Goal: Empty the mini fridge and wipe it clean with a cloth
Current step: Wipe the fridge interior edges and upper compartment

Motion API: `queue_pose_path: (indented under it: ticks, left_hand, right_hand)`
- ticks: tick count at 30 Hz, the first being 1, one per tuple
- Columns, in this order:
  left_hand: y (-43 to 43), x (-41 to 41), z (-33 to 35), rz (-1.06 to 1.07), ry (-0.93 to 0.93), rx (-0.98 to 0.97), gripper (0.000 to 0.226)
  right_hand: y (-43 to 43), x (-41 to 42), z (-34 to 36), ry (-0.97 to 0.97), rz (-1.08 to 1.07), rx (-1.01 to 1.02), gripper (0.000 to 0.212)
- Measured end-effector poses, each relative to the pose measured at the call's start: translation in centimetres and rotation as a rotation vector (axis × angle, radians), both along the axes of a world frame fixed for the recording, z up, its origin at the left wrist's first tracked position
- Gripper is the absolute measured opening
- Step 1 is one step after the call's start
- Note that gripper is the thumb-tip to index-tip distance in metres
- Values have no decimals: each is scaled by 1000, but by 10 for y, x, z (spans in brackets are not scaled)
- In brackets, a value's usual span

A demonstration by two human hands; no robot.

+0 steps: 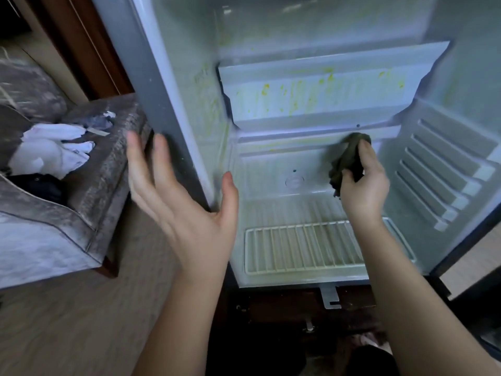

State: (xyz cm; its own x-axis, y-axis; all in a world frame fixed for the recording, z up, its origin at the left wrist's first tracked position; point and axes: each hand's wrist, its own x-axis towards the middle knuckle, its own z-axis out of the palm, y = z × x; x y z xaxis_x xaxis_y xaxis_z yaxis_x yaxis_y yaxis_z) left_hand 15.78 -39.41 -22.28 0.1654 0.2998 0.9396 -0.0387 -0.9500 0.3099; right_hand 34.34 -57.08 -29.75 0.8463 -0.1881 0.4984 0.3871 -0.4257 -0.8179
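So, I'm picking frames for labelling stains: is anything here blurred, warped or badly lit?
Head view: left hand fingertips motion-blurred; right hand and cloth sharper; wide lens splays the fridge edges; interior softly lit, yellow stains legible; dark below the fridge.

Home living space, shown by upholstered armchair [40, 234].

Cool, pale light fills the fridge [271, 36] before me, while the floor [67, 321] looks dim and soft. My left grip [184, 210] blurs slightly; frame edges bow.
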Motion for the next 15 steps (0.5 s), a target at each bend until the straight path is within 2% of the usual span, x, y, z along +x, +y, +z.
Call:
queue_pose_path:
  ticks: [2,4,8,15]
  left_hand:
    - [4,12,-3,-129,26,-168,83]
    - [7,20,-7,-173,-26,-226,83]
    - [11,23,-16,-219,-86,-201,73]
    - [12,24,-18,-273,-82,-196,70]
  right_hand:
    - [-6,3,0,27,-27,53,61]
    - [-10,8,1,12,-76,65,61]
    - [-12,25,6,-73,-213,44,61]
    - [25,19,6,-39,-199,85,62]
